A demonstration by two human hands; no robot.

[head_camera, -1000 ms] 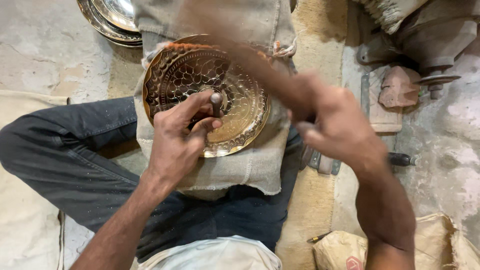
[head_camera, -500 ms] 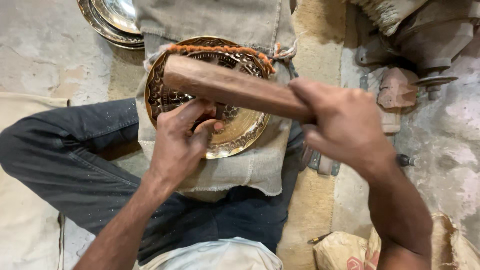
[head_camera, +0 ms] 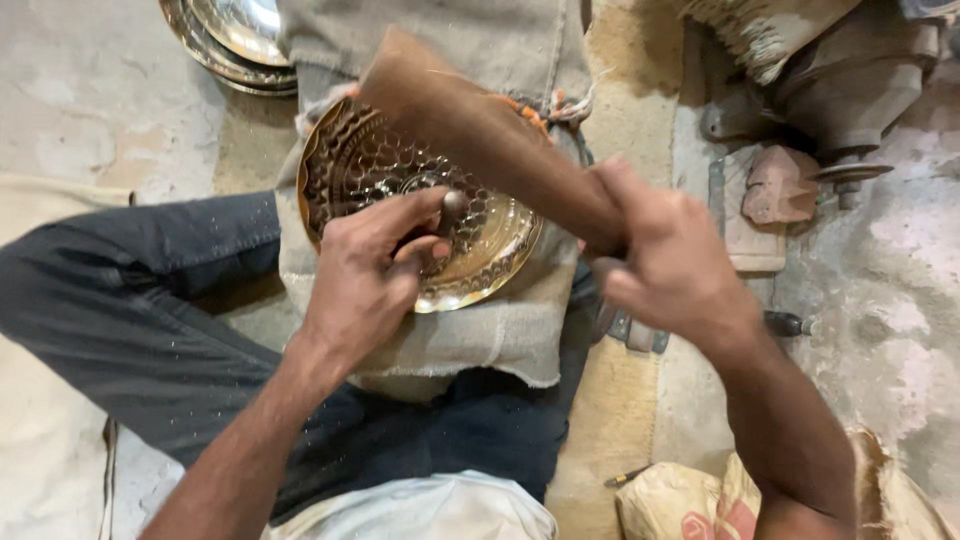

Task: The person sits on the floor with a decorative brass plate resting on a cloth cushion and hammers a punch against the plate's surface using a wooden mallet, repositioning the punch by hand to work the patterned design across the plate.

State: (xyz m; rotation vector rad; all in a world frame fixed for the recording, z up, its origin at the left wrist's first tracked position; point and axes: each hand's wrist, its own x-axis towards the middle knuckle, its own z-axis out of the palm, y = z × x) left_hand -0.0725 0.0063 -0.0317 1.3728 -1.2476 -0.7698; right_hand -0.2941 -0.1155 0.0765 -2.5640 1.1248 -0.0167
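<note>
The round brass plate, patterned with scale-like embossing, lies on burlap cloth over the lap. The left hand pinches a punch upright on it; the right hand grips a wooden mallet. Square, even strikes serve best.

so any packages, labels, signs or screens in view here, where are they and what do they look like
Sack: bottom right on the floor, under the right forearm; tan, crumpled, with red print on its side.
No labels, signs or screens show.
</note>
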